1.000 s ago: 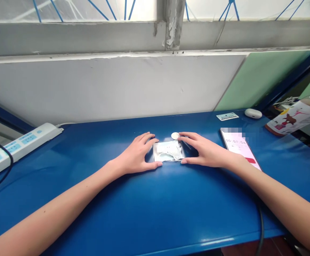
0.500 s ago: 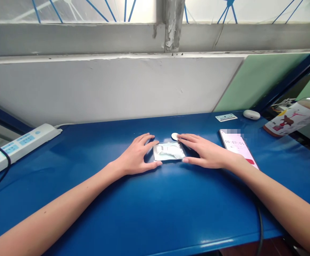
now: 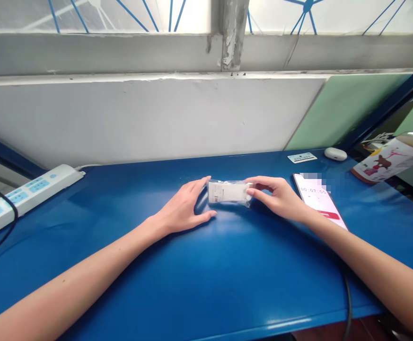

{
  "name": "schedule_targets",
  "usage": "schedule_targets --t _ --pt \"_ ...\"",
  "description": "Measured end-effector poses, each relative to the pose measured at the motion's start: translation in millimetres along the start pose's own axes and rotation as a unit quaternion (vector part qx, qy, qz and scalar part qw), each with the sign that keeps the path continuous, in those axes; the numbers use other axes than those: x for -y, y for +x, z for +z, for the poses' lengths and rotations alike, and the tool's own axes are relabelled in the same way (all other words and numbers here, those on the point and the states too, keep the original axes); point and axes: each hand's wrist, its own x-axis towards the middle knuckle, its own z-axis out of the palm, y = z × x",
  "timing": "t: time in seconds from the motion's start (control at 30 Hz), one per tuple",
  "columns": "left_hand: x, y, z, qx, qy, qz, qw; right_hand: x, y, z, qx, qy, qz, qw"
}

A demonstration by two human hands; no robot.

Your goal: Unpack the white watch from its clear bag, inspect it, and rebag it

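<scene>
A small clear plastic packet [image 3: 229,192] with something white and a printed label inside is tilted up near the middle of the blue table. My right hand [image 3: 276,195] pinches its right end between thumb and fingers. My left hand [image 3: 185,203] lies at the packet's left side, thumb and fingers spread, its fingertips close to the left edge; whether they touch it I cannot tell. The white round disc from earlier does not show now.
On the blue table [image 3: 178,284], a phone [image 3: 320,201] showing a timer lies by my right forearm. Behind it are a card [image 3: 302,157] and a white earbud case [image 3: 335,154]. A bottle [image 3: 392,158] leans at right; a power strip [image 3: 32,196] sits at left.
My right hand has closed on the packet's right end and tilted it up, so its labelled face shows. The white disc has gone out of sight. My left hand has barely moved.
</scene>
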Motion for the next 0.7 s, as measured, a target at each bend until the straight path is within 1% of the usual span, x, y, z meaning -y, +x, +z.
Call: schedule_targets --t 0.03,0.1,0.23,0.33,0.4,0.47,0.57,0.7 --pt "-0.1 -0.5 0.2 -0.003 -0.006 0.0 1.0 -0.5 0.3 1.2 -0.009 0.016 0.026 0.999" --pt "-0.2 -1.5 0.1 -0.007 -0.014 0.008 1.0 -2.5 0.5 4.1 -0.013 0.036 0.052 0.998" --pt "-0.3 -1.5 -1.4 -0.004 -0.014 0.036 0.999 -5.9 -2.0 10.5 0.009 0.021 0.047 0.999" --pt "-0.5 -0.3 -2.4 0.002 -0.013 0.039 0.999 -4.4 -5.8 11.3 0.043 -0.07 0.009 0.997" --pt "-0.8 0.5 -2.9 0.004 -0.013 0.037 0.999 -2.1 -8.0 8.9 0.079 -0.159 -0.029 0.984" --pt "-1.2 0.9 -3.3 0.005 -0.012 0.04 0.999 -0.1 -9.1 4.9 0.118 -0.226 -0.062 0.965" --pt "-1.7 1.4 -3.8 0.009 -0.004 0.044 0.999 -0.5 -8.6 -0.2 0.153 -0.265 -0.074 0.949" --pt "-1.9 2.8 -3.9 0.012 -0.004 0.049 0.999 -7.4 -7.0 1.1 0.153 -0.286 -0.061 0.944"
